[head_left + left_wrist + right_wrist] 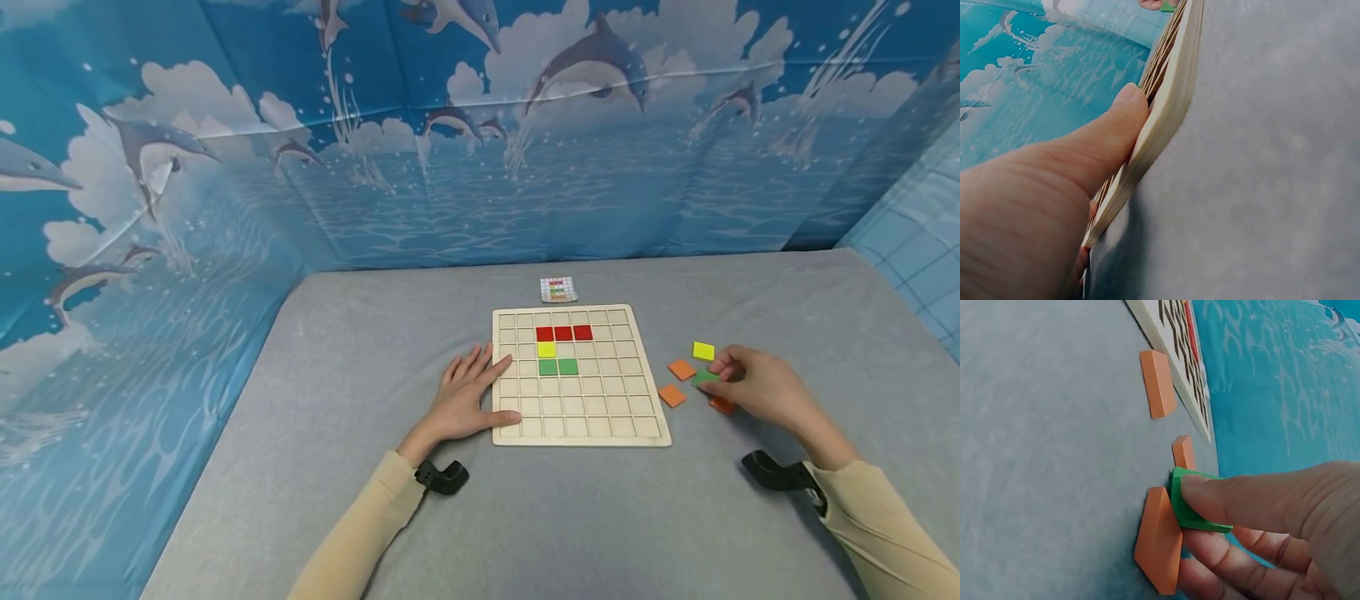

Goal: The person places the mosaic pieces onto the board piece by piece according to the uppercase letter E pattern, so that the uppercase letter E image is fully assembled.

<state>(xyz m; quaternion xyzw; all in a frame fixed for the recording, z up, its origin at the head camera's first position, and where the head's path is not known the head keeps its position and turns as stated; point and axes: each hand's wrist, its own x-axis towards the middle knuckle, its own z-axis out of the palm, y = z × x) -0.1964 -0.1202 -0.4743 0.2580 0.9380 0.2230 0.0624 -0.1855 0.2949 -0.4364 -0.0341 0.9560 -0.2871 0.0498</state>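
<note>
A light wooden grid board (592,429) lies flat, with three red tiles (563,333), one yellow tile (547,349) and two green tiles (558,367) in its cells. My left hand (467,396) rests at its left edge, fingers spread; in the left wrist view the thumb (1107,140) lies over the rim. Right of the board, my right hand (761,387) pinches a green tile (1200,503) between thumb and fingers. Beside that tile lies an orange tile (1160,544), partly under the hand in the head view.
Two more orange tiles (682,370) and a yellow tile (703,351) lie between the board and my right hand. A small pattern card (558,289) sits behind the board. Grey cloth covers the table (360,358), and a dolphin-print curtain (480,200) hangs behind it.
</note>
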